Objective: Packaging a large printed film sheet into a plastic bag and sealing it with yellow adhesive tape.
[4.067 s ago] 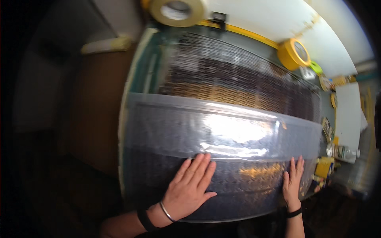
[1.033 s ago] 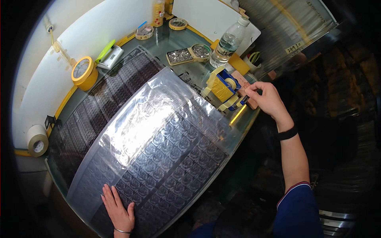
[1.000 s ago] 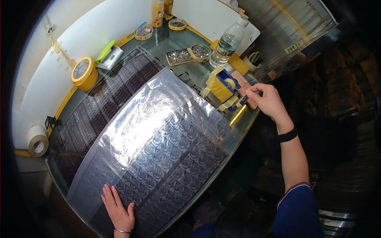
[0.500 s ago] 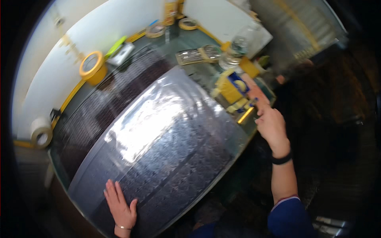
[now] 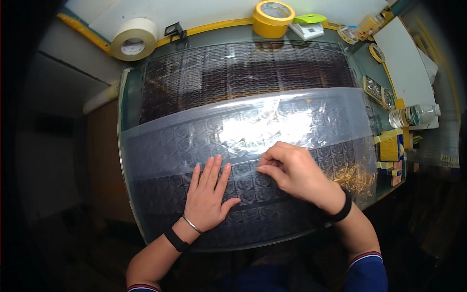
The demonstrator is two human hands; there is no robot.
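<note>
A dark, patterned sheet (image 5: 158, 194) lies over the glass-topped table, with a clear, glossy plastic film (image 5: 165, 131) across it that throws back a bright glare. My left hand (image 5: 206, 202) rests flat on the sheet near the film's front edge, fingers spread. Just right of it, my right hand (image 5: 292, 173) is closed in a pinch, fingertips down at that same edge line. Whatever sits between its thumb and fingers is hidden or too small to name. Beyond the film, a darker ribbed-looking sheet (image 5: 204, 70) shows uncovered.
Along the back stand a white tape roll (image 5: 134, 39), a black folding stand (image 5: 175, 34), yellow tape rolls (image 5: 270, 22) and a white-and-green device (image 5: 307, 27). On the right are a lying plastic bottle (image 5: 413, 116), a yellow-wrapped block (image 5: 389, 146) and a flat case (image 5: 373, 89).
My right hand has come from the small items at the table's right edge to the middle of the sheet, now pinching. My left hand stays flat. The view has turned and steadied.
</note>
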